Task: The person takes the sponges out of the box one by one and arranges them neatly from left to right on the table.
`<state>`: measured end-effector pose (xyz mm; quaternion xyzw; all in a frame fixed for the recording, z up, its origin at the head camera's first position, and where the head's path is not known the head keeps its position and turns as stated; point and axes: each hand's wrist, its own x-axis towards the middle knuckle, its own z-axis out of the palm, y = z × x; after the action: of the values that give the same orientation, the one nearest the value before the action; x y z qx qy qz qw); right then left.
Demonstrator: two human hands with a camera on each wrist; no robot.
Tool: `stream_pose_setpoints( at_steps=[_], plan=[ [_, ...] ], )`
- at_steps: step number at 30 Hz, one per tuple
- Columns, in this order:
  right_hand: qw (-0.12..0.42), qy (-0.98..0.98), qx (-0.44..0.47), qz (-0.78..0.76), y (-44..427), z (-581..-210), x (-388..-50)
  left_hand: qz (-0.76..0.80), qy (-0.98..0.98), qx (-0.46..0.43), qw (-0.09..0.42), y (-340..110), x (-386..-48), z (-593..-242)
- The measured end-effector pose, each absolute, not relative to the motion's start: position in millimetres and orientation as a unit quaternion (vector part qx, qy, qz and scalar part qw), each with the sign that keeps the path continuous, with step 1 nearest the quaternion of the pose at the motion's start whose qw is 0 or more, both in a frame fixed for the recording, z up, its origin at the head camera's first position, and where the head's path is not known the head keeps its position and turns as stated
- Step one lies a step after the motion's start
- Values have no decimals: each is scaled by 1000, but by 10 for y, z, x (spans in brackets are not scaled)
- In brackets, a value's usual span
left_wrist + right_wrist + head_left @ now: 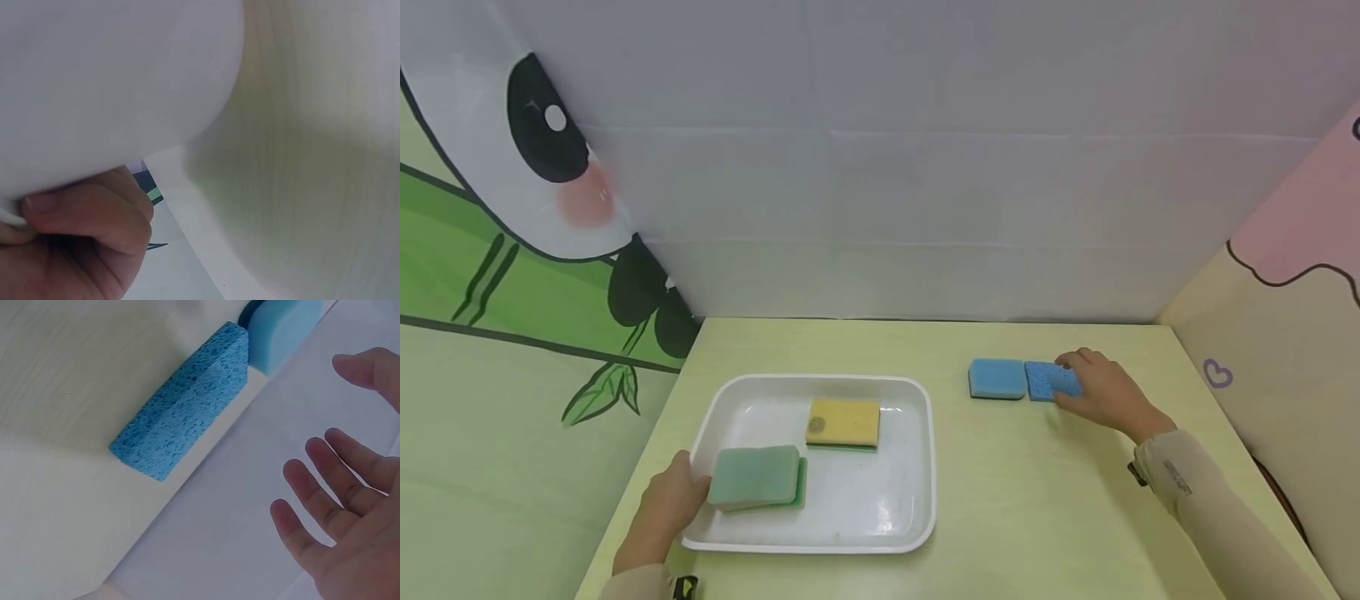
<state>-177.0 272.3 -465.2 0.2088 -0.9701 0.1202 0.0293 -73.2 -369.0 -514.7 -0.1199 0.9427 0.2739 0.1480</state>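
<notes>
Closest is the left hand [666, 498], fingers curled round the left rim of the white tray [820, 549]. Pale wood-grain tabletop [1000, 500], greyish backdrop [895, 183] behind the tray, cartoon-print wall [580, 200] off to its left. Right hand [1105, 396]'s stretched out right of the tray, fingers loose and spread at the porous blue sponge [1041, 382].

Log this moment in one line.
left hand: grips white tray; right hand: hovers near porous blue sponge; in tray: yellow sponge, pale green sponge; on table: smooth blue sponge
</notes>
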Motion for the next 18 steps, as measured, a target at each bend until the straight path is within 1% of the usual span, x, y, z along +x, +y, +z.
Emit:
stream_pose_setpoints(
  at_steps=[9, 18],
  plan=[
    [39, -969, 209, 129, 2573, -4499, -1728, 279, 942, -121, 142, -3700, -724, -5143],
    [36, -962, 221, 157, 2127, -4340, -1687, 279, 944, -108, 137, -3730, -721, -5207]
  ],
)
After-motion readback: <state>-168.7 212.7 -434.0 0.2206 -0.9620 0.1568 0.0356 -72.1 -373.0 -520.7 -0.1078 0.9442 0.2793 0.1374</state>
